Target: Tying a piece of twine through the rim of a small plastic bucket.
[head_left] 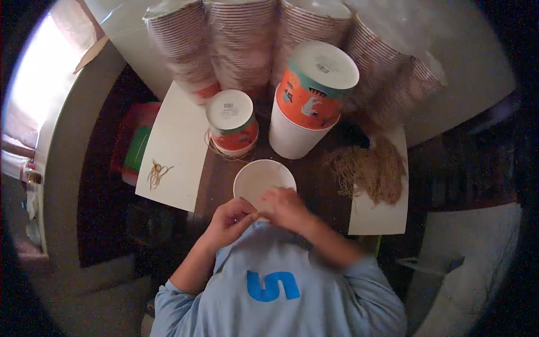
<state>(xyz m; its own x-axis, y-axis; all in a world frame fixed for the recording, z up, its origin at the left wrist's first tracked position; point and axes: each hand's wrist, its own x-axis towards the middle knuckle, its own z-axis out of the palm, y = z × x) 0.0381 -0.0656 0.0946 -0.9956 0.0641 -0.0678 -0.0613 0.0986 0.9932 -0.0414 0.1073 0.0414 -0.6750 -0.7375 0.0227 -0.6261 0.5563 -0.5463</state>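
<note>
A white paper bucket [255, 173] stands in front of my chest with its mouth up. My left hand [230, 222] is at its near rim, thumb and fingertips pinched together. Whether they grip the rim or something thin, I cannot make out. My right hand [285, 206] reaches over the near right side of the bucket, its fingertips close to my left ones. Motion blurs its fingers, so their grip is unclear. Just beyond, an upside-down orange and green paper bucket [234, 135] has loops of thin twine [212, 145] around its base.
A taller stack of upturned paper buckets [300, 129] stands at the back right of centre. Plastic-wrapped bucket stacks [241, 45] line the back. A brown twine bundle [382, 171] lies on a white board [387, 219] at right; a small twine tangle [157, 174] lies at left.
</note>
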